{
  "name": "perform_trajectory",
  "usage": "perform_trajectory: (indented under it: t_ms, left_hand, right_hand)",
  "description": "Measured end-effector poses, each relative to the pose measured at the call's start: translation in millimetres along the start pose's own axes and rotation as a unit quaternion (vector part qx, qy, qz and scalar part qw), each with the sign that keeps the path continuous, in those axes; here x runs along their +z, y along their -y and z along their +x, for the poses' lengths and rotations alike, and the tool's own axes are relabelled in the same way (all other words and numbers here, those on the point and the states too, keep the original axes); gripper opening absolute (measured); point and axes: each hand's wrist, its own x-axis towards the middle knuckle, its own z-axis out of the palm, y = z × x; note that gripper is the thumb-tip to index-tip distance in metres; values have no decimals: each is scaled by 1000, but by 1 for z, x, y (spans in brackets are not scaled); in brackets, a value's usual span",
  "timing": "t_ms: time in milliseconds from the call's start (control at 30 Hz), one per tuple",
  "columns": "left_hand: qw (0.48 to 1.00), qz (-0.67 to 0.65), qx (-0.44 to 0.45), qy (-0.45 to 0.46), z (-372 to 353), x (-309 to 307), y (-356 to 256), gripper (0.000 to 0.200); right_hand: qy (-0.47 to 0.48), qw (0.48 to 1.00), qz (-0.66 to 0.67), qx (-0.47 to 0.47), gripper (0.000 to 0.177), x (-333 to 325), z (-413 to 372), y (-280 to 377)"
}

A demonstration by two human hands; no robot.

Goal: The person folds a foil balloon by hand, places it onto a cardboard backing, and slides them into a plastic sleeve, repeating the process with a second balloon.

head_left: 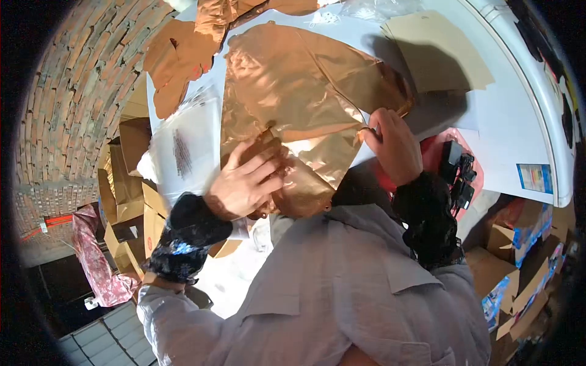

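Note:
A flat, shiny copper-coloured foil balloon (274, 79) with small tabs on its edge lies creased across the white table and reaches towards my body. My left hand (247, 183) rests on its lower left part, fingers apart and slightly bent. At the right edge of the foil, my right hand (394, 143) is closed, with thumb and forefinger pinching the border. To the left of the foil is a stack of clear plastic bags (186, 143) with dark print. More copper foil pieces (177, 55) lie at the upper left.
A beige sheet (430, 52) lies on the white table (497, 116) at the upper right. Beside my right forearm are black objects (458, 171) on something red. Open cardboard boxes (125, 189) stand at left, more boxes (494, 271) at right. A brick wall (67, 116) rises at left.

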Motion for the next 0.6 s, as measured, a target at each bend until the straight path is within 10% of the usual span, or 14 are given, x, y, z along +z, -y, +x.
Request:
perform_trajectory:
  t_ms: [133, 233, 600]
  left_hand:
    - [990, -64, -70, 102, -9, -25, 5, 36]
    - [960, -171, -220, 5, 18, -18, -4, 55]
    - [972, -84, -220, 21, 108, 30, -62, 101]
  right_hand:
    - [-20, 1000, 2, -13, 25, 4, -3, -4]
    - [-61, 998, 5, -22, 23, 2, -15, -1]
    - [-52, 987, 152, -8, 21, 16, -74, 4]
